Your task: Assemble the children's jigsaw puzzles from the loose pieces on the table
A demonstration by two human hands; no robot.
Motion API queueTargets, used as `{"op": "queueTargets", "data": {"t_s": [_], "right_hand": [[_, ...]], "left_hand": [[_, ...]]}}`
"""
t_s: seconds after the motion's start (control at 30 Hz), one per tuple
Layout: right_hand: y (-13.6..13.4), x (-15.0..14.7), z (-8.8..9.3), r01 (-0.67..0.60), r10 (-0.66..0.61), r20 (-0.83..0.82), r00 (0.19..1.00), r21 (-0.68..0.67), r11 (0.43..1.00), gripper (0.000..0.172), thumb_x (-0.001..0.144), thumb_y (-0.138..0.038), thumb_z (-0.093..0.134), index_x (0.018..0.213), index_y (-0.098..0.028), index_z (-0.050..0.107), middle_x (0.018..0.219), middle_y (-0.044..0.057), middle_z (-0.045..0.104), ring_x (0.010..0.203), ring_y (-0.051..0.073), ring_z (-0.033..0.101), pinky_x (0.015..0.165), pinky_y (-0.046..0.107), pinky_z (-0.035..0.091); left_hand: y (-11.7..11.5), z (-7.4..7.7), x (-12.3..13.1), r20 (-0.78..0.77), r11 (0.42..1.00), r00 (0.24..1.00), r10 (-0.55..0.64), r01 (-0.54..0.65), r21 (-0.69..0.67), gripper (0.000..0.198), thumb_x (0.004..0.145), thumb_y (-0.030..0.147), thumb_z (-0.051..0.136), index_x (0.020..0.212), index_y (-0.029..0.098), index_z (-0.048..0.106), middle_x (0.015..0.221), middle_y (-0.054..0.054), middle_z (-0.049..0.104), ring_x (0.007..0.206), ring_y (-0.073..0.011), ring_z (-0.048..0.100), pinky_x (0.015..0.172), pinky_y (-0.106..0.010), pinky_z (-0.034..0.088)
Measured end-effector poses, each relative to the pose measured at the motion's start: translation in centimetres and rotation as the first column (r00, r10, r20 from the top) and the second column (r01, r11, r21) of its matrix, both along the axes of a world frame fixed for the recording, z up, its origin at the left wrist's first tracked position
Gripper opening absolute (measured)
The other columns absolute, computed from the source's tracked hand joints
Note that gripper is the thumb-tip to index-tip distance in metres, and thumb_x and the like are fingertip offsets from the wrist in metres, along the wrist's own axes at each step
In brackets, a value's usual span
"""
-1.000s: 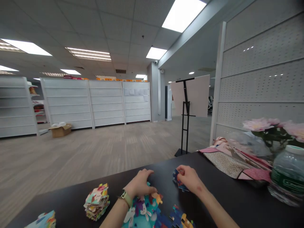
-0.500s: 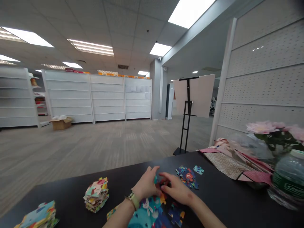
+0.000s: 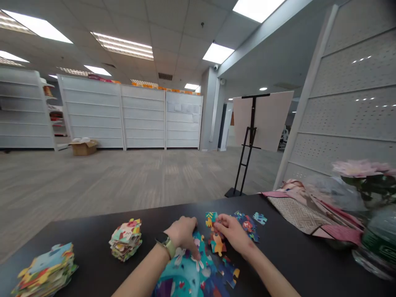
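- Far left, at the tabletop's near edge, sits a low stack of puzzle pieces, a pale blue piece on top.
- To its right and well apart from it is a second pile of pieces, taller and a little untidy.
- The left hand, with a wristwatch on its wrist, lies palm down on the top edge of the assembled puzzle. Its fingers are bent and drawn close together with the tips pressing on the teal picture, and they wrap round nothing.
- The assembled puzzle is teal with white rabbits and runs off the bottom of the view between the two forearms.
- Just beside the left hand is an orange-and-teal puzzle chunk, lying flat against the upper right edge of the assembled puzzle. I cannot tell whether it is locked in.
- The right hand is on that chunk's right side, thumb and fingers pinching its edge.
- Behind the right hand lies a cluster of loose pieces, dark blue and red, with a small teal piece just beyond it.
- Further right, a patterned cloth is draped over the tabletop, with pink flowers above it and a blurred plastic bottle at the edge of the view.
- Beyond the tabletop, a black easel stands on the floor.
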State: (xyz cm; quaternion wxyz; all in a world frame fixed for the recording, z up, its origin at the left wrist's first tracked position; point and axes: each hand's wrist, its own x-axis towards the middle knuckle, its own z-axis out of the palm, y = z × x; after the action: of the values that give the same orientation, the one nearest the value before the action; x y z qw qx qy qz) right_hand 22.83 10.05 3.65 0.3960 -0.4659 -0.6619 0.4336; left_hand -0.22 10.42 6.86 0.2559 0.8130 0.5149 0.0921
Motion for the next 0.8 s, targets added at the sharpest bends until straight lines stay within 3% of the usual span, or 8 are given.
{"op": "queueTargets", "data": {"t_s": [0.1,0.2,0.3,0.37,0.53,0.7,0.77,0.8], "right_hand": [[0.1,0.0,-0.2,0.038,-0.039,0.026,0.999,0.022,0.999,0.030,0.078,-0.052,0.065,0.079,-0.023,0.057,0.061,-0.004,0.063,0.051,0.013,0.053,0.053,0.025,0.038],[0.5,0.2,-0.3,0.088,-0.091,0.068,0.994,0.046,0.995,0.030,0.077,-0.051,0.065,0.082,-0.023,0.059,0.062,-0.003,0.063,0.053,0.014,0.054,0.051,0.026,0.037],[0.7,0.7,-0.2,0.095,-0.099,0.109,0.989,0.037,0.995,0.032,0.082,-0.055,0.055,0.088,-0.024,0.057,0.068,-0.002,0.066,0.053,0.016,0.058,0.050,0.026,0.038],[0.4,1.1,0.2,0.059,-0.062,0.161,0.985,0.021,0.998,0.030,0.084,-0.053,0.051,0.090,-0.024,0.056,0.068,-0.002,0.067,0.052,0.016,0.059,0.049,0.026,0.038],[-1.9,2.4,2.2,-0.046,0.030,0.385,0.923,0.033,0.998,0.011,0.077,-0.033,0.061,0.072,-0.023,0.058,0.060,-0.003,0.064,0.055,0.017,0.058,0.055,0.027,0.039],[-5.1,3.9,4.9,-0.044,-0.038,0.519,0.854,0.145,0.989,0.012,0.079,-0.025,0.054,0.069,-0.022,0.057,0.083,0.003,0.065,0.081,0.021,0.059,0.074,0.031,0.043],[-6.4,4.0,5.2,-0.099,0.015,0.557,0.830,0.121,0.988,0.004,0.071,-0.022,0.059,0.073,-0.021,0.063,0.092,0.005,0.067,0.088,0.023,0.061,0.081,0.032,0.046],[-7.1,3.9,5.1,-0.126,0.046,0.577,0.815,0.099,0.987,0.016,0.067,-0.021,0.063,0.082,-0.020,0.068,0.102,0.007,0.069,0.097,0.025,0.063,0.088,0.033,0.047]], "left_hand": [[-0.2,0.0,0.4,-0.032,1.000,0.999,0.001,-0.002,-0.010,0.079,0.038,0.028,0.098,0.112,0.017,0.070,0.104,-0.011,0.070,0.100,-0.0408,0.065,0.081,-0.044,0.054],[0.0,0.5,0.5,0.007,1.000,1.000,-0.009,0.008,0.017,0.057,0.061,0.025,0.092,0.113,0.019,0.069,0.103,-0.006,0.071,0.094,-0.0293,0.068,0.079,-0.035,0.053],[0.3,1.3,0.1,0.065,0.997,0.996,-0.056,0.053,0.053,0.022,0.087,0.027,0.078,0.105,0.017,0.069,0.099,-0.003,0.070,0.090,-0.0215,0.068,0.080,-0.034,0.054],[0.4,1.7,0.0,0.102,0.994,0.991,-0.088,0.080,0.077,0.018,0.096,0.031,0.070,0.103,0.015,0.068,0.098,-0.002,0.069,0.086,-0.0188,0.068,0.079,-0.036,0.056],[0.2,2.0,0.1,0.184,0.985,0.980,-0.076,0.045,0.165,0.007,0.097,0.021,0.063,0.094,0.017,0.068,0.085,0.000,0.068,0.081,-0.0175,0.065,0.078,-0.032,0.052],[0.1,2.3,0.1,0.205,0.987,0.973,-0.105,0.077,0.141,0.018,0.103,0.031,0.057,0.109,0.016,0.066,0.094,-0.002,0.070,0.081,-0.0175,0.067,0.076,-0.034,0.055],[-0.3,2.3,0.4,0.151,0.988,0.980,-0.129,0.115,0.100,0.018,0.097,0.033,0.063,0.105,0.018,0.070,0.089,-0.001,0.070,0.079,-0.0188,0.068,0.074,-0.032,0.055],[-0.6,2.1,0.6,0.115,0.988,0.984,-0.136,0.127,0.085,0.017,0.091,0.033,0.069,0.102,0.019,0.072,0.088,-0.001,0.071,0.081,-0.0208,0.069,0.074,-0.032,0.054]]}}
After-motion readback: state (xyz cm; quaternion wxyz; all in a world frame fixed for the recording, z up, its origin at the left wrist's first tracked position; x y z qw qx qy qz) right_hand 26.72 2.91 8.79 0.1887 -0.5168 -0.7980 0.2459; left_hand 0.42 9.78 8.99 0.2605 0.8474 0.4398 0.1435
